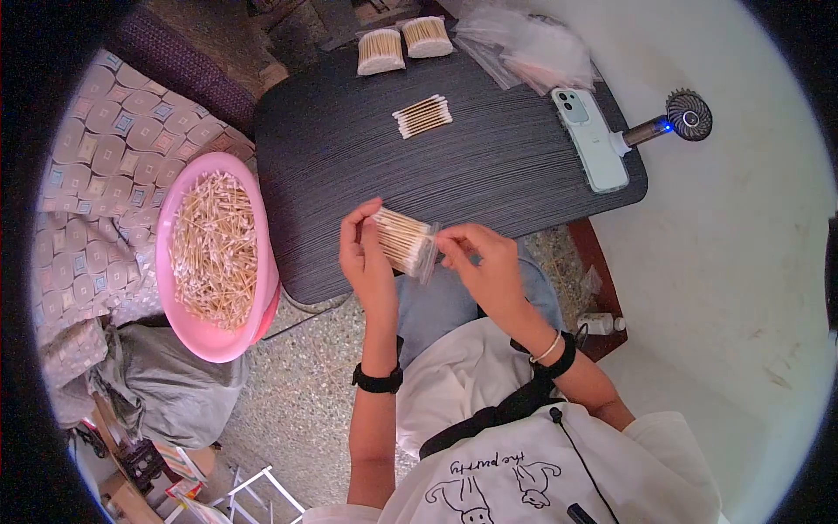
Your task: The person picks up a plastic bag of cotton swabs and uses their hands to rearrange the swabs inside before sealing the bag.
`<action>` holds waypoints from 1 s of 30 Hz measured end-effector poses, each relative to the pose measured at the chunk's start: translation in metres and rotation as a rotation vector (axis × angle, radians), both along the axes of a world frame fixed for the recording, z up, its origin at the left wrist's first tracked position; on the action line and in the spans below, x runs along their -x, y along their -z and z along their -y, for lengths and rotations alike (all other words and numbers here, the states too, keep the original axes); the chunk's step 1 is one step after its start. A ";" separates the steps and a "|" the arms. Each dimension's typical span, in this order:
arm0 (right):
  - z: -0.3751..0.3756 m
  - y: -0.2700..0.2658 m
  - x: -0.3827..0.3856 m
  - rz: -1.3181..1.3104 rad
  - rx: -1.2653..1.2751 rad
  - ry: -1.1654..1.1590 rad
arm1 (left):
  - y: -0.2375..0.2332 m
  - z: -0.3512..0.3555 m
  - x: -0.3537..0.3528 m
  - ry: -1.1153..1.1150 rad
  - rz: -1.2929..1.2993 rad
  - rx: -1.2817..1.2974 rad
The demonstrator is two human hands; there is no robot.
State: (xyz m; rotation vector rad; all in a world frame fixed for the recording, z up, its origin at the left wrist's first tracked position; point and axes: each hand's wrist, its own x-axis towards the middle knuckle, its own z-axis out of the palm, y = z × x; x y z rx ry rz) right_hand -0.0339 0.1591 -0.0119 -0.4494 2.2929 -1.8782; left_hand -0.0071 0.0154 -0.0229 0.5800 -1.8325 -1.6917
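Observation:
Near the front edge of the dark table, my left hand (pixel 362 249) is wrapped round a clear bag of cotton swabs (pixel 403 241). My right hand (pixel 476 259) pinches the bag's open-looking plastic end at its right side. A small row of loose cotton swabs (pixel 423 117) lies on the table beyond my hands. Two filled swab packs (pixel 381 52) stand side by side at the table's far edge. To the left, a pink basin (pixel 166 253) holds a large heap of loose swabs (pixel 216 249).
Clear empty bags (pixel 541 52) lie at the table's (pixel 332 148) far right corner. A pale phone (pixel 595 148) and a small handheld fan (pixel 688 115) are at the right edge. A white bottle (pixel 601 324) lies on the floor. Patterned cloth (pixel 113 148) is at left.

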 end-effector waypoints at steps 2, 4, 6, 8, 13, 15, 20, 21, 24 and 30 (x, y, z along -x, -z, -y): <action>0.001 0.001 0.001 0.046 0.028 0.016 | 0.002 0.000 0.000 0.004 -0.009 -0.019; -0.001 0.000 0.001 0.062 0.020 0.034 | 0.003 0.000 0.000 0.007 -0.014 -0.022; -0.003 -0.001 0.000 0.072 0.008 0.050 | 0.002 -0.001 0.000 0.012 -0.015 -0.008; -0.005 -0.001 0.000 0.078 -0.009 0.063 | 0.003 -0.001 0.001 0.011 -0.025 -0.001; -0.002 0.004 0.001 -0.039 -0.122 0.068 | 0.005 0.000 0.001 0.015 -0.024 0.009; -0.002 0.005 0.003 -0.089 -0.159 0.050 | 0.004 0.000 0.000 0.014 0.001 0.014; -0.003 0.002 0.005 -0.064 -0.215 0.030 | 0.005 -0.001 0.001 0.011 -0.022 -0.007; -0.004 0.002 0.005 -0.030 -0.208 0.008 | 0.004 -0.001 0.001 0.013 -0.027 -0.011; -0.010 0.001 0.006 0.106 -0.118 -0.049 | 0.005 -0.001 0.001 0.011 -0.043 -0.015; -0.017 -0.001 0.004 0.123 0.008 0.016 | 0.008 -0.002 0.002 0.001 0.003 0.087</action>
